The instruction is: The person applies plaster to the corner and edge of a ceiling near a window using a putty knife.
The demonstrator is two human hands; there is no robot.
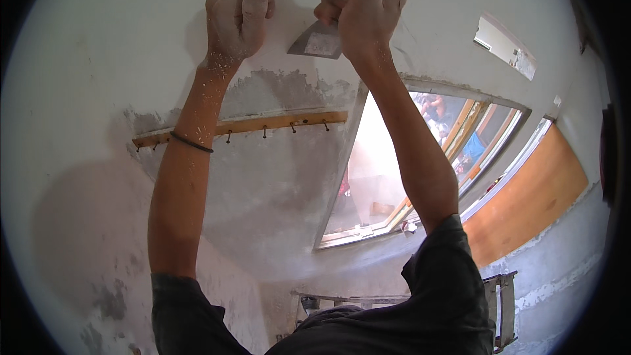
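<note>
Both my arms reach up toward a pale, patchy plastered wall (98, 92). My right hand (369, 23) grips a putty knife, whose dark handle with a yellow bit shows at the top edge. The broad metal blade (322, 41) of the putty knife points down and left beside my wrist, with a whitish patch on it. Left of it, my left hand (238, 20) is closed in a fist, thumb on top, close to the wall; whatever it may hold is hidden. White dust and flecks cover that hand and its forearm.
Below my hands, a wooden peg rail (282, 122) with several hooks crosses the wall behind my left forearm. An open-looking framed window (368, 177) stands right of it, and an orange-brown board (532, 197) farther right. Ladder-like wooden bars (506, 309) show low down.
</note>
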